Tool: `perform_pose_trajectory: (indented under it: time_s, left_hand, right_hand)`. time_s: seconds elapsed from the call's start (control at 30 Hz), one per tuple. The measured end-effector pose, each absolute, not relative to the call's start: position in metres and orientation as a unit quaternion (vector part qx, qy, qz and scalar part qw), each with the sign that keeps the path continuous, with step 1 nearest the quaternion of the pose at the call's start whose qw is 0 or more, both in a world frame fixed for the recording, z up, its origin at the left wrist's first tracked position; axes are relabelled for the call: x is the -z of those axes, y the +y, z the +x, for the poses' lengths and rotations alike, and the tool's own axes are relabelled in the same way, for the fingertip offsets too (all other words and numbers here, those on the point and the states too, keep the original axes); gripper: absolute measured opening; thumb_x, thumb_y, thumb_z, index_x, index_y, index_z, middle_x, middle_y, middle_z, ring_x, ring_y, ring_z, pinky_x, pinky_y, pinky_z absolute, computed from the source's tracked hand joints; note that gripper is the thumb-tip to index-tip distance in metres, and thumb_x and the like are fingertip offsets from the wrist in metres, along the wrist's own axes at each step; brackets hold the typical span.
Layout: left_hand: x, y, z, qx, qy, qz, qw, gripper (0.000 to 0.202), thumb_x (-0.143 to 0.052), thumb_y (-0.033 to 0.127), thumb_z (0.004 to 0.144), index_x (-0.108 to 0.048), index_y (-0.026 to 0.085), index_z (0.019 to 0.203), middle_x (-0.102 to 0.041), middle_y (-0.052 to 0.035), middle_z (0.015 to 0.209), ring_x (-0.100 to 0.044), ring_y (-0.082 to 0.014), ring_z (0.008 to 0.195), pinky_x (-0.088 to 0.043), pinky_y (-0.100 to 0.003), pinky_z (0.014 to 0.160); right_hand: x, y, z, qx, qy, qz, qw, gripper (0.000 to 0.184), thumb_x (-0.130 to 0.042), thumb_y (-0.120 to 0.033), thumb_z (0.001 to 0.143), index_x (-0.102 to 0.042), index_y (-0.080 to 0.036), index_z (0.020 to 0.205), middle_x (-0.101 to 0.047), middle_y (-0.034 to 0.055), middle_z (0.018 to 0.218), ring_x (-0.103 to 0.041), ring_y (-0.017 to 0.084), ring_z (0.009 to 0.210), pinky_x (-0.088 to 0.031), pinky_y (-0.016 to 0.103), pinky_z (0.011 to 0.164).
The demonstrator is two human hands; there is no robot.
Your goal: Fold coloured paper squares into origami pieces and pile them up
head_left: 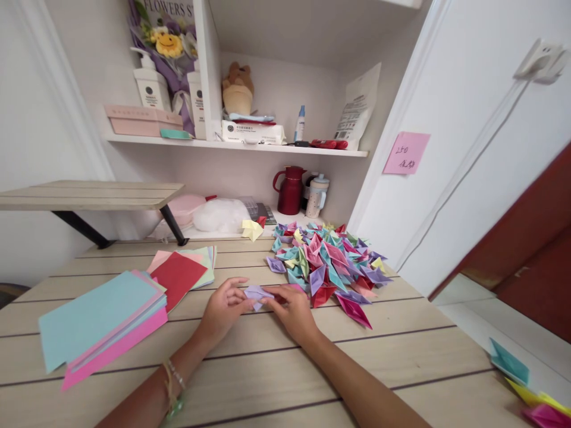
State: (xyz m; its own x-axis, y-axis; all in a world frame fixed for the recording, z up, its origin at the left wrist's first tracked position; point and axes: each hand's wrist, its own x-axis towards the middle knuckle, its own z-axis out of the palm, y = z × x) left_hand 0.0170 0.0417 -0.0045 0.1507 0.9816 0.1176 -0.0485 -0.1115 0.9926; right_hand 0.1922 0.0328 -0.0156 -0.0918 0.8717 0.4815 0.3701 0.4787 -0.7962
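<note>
Between my two hands is a small piece of folded lavender paper (257, 295), held just above the slatted table. My left hand (226, 304) pinches its left side between thumb and fingers. From the right, my right hand (289, 307) grips the other side, its fingers bent over the paper and hiding part of it. Just beyond my right hand lies a large heap of folded paper boats (328, 261) in many colours. To the left of my left hand is a stack of coloured paper sheets (102, 312), light blue on top, with a red sheet (181, 278) beside it.
A small wooden stand (89, 196) rises at the back left. Beyond the table are a dark red jug (290, 193), a tumbler (317, 197) and a pale yellow folded paper (252, 230). More folded papers (510, 361) lie by the right edge. A shelf (250, 147) hangs above.
</note>
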Motion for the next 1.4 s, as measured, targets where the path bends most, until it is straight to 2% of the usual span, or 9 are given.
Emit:
perform_pose_trajectory:
  time_s: [0.2, 0.4, 0.5, 0.6, 0.87, 0.97, 1.1, 1.27, 1.4]
  left_hand:
    - [0.005, 0.042, 0.016, -0.480, 0.390, 0.572, 0.539, 0.032, -0.066, 0.025, 0.067, -0.054, 0.016, 0.096, -0.062, -0.0008, 0.068, -0.063, -0.0165, 0.067, -0.049, -0.028, 0.067]
    - [0.008, 0.042, 0.016, -0.495, 0.352, 0.571, 0.552, 0.029, -0.064, 0.021, 0.070, -0.049, 0.019, 0.095, -0.063, -0.0001, 0.072, -0.061, -0.0137, 0.065, -0.048, -0.027, 0.065]
    - [0.009, 0.042, 0.016, -0.506, 0.348, 0.575, 0.541, 0.023, -0.062, 0.021, 0.071, -0.051, 0.020, 0.091, -0.063, 0.0015, 0.069, -0.060, -0.0124, 0.063, -0.047, -0.025, 0.063]
    - [0.011, 0.041, 0.015, -0.479, 0.372, 0.599, 0.522, 0.016, -0.063, 0.021, 0.070, -0.059, 0.016, 0.085, -0.066, -0.0019, 0.073, -0.061, -0.0132, 0.069, -0.047, -0.024, 0.067]
    - [0.013, 0.044, 0.015, -0.476, 0.392, 0.594, 0.516, 0.040, -0.072, 0.016, 0.059, -0.059, 0.015, 0.097, -0.068, -0.0063, 0.085, -0.062, -0.0164, 0.078, -0.048, -0.027, 0.073]
    - [0.015, 0.047, 0.014, -0.479, 0.395, 0.592, 0.514, 0.032, -0.072, 0.016, 0.059, -0.061, 0.014, 0.088, -0.068, -0.0064, 0.083, -0.062, -0.0170, 0.078, -0.049, -0.028, 0.073]
    - [0.017, 0.049, 0.013, -0.518, 0.396, 0.597, 0.467, 0.017, -0.073, 0.018, 0.057, -0.063, 0.014, 0.071, -0.063, -0.0020, 0.075, -0.060, -0.0142, 0.070, -0.049, -0.024, 0.066]
    - [0.009, 0.044, 0.015, -0.499, 0.390, 0.594, 0.496, 0.015, -0.071, 0.022, 0.061, -0.065, 0.015, 0.072, -0.065, -0.0029, 0.076, -0.061, -0.0163, 0.074, -0.049, -0.026, 0.069]
    - [0.003, 0.040, 0.016, -0.473, 0.392, 0.603, 0.509, 0.010, -0.069, 0.022, 0.062, -0.066, 0.014, 0.068, -0.067, -0.0030, 0.069, -0.062, -0.0166, 0.070, -0.048, -0.027, 0.069]
  right_hand:
    - [0.022, 0.037, 0.191, -0.454, -0.600, -0.380, 0.538, 0.036, -0.060, -0.038, 0.074, -0.061, -0.019, 0.105, -0.068, 0.0062, 0.087, -0.063, 0.019, 0.073, -0.052, 0.031, 0.065]
    - [0.021, 0.037, 0.187, -0.525, -0.523, -0.332, 0.583, 0.028, -0.063, -0.039, 0.072, -0.051, -0.020, 0.089, -0.065, -0.0009, 0.063, -0.062, 0.014, 0.055, -0.051, 0.026, 0.055]
    - [0.020, 0.037, 0.188, -0.522, -0.524, -0.335, 0.584, 0.024, -0.062, -0.038, 0.073, -0.054, -0.019, 0.085, -0.064, -0.0006, 0.065, -0.062, 0.014, 0.056, -0.051, 0.026, 0.055]
    - [0.020, 0.037, 0.188, -0.490, -0.556, -0.362, 0.565, 0.022, -0.060, -0.037, 0.074, -0.064, -0.018, 0.084, -0.066, 0.0031, 0.072, -0.062, 0.015, 0.061, -0.052, 0.029, 0.061]
    - [0.023, 0.035, 0.187, -0.443, -0.615, -0.385, 0.527, 0.039, -0.069, -0.030, 0.065, -0.065, -0.017, 0.102, -0.067, 0.0037, 0.074, -0.059, 0.015, 0.062, -0.049, 0.027, 0.059]
    - [0.020, 0.034, 0.187, -0.353, -0.666, -0.406, 0.516, 0.032, -0.065, -0.030, 0.071, -0.066, -0.019, 0.101, -0.068, 0.0052, 0.080, -0.060, 0.017, 0.066, -0.047, 0.027, 0.060]
    - [0.015, 0.031, 0.188, -0.277, -0.723, -0.395, 0.494, 0.019, -0.060, -0.028, 0.076, -0.071, -0.022, 0.090, -0.069, 0.0062, 0.081, -0.060, 0.018, 0.071, -0.046, 0.027, 0.061]
    - [0.012, 0.028, 0.188, -0.357, -0.703, -0.383, 0.481, 0.021, -0.060, -0.034, 0.076, -0.070, -0.019, 0.087, -0.070, 0.0058, 0.078, -0.062, 0.019, 0.070, -0.047, 0.027, 0.061]
    - [0.013, 0.030, 0.189, -0.431, -0.673, -0.383, 0.464, 0.028, -0.056, -0.041, 0.077, -0.070, -0.016, 0.075, -0.068, 0.0049, 0.065, -0.061, 0.017, 0.061, -0.047, 0.027, 0.058]
